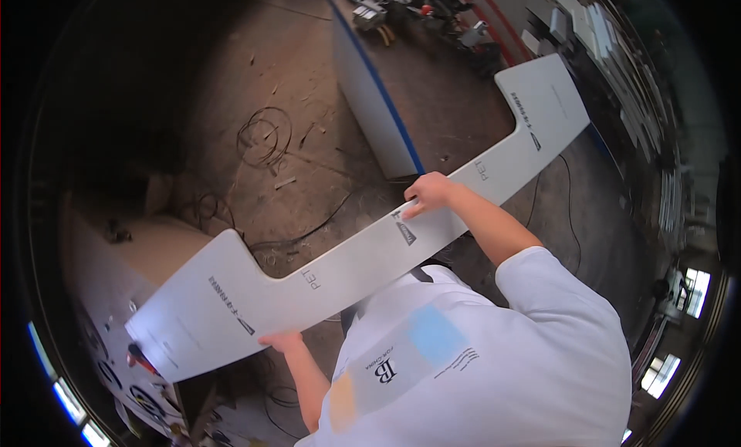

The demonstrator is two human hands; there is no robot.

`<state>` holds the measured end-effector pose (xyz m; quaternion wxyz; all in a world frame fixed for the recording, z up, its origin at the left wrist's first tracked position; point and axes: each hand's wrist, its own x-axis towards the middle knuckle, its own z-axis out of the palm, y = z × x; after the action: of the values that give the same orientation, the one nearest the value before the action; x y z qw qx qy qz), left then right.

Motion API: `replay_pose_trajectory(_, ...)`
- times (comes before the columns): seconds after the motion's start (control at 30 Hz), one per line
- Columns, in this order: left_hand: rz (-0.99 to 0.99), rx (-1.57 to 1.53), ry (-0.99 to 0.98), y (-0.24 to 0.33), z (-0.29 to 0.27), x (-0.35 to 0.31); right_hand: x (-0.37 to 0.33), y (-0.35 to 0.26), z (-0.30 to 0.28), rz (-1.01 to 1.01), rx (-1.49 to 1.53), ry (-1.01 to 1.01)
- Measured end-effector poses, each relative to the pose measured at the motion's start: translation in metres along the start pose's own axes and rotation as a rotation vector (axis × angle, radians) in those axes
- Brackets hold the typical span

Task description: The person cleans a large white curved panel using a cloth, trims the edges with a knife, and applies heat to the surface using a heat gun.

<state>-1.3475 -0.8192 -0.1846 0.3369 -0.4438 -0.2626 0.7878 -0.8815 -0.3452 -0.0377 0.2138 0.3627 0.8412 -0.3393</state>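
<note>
By the surface's [440, 127] near corner, right hand [430, 194] grips white panel [370, 250], left hand [283, 340] props it, openness unclear; looks mid-handling, shifting probably needs both.

Coiled cable [266, 138] and scraps [285, 182] lie on the floor [301, 69].

Dark lettering [482, 170] repeated along white panel [359, 263]; black lettering [384, 371] on white T-shirt [540, 331].
</note>
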Motion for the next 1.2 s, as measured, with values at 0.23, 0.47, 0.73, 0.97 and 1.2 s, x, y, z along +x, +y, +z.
replay_pose_trajectory(0.23,0.164,1.201,0.119,-0.03,0.004,0.017,-0.002,0.002,0.006,0.005,-0.051,0.03)
replay_pose_trajectory(0.47,0.49,1.502,0.404,-0.149,0.005,-0.005,-0.011,0.0,0.027,-0.085,-0.011,0.281)
replay_pose_trajectory(0.73,0.75,1.536,0.447,-0.091,-0.017,0.012,-0.045,-0.02,0.045,-0.055,0.01,0.701)
replay_pose_trajectory(0.97,0.652,1.648,0.59,-0.123,-0.027,-0.022,-0.064,-0.057,0.064,-0.077,0.033,0.737)
replay_pose_trajectory(1.2,0.366,1.963,0.663,-0.106,-0.02,-0.043,-0.095,-0.119,0.1,0.015,0.174,0.595)
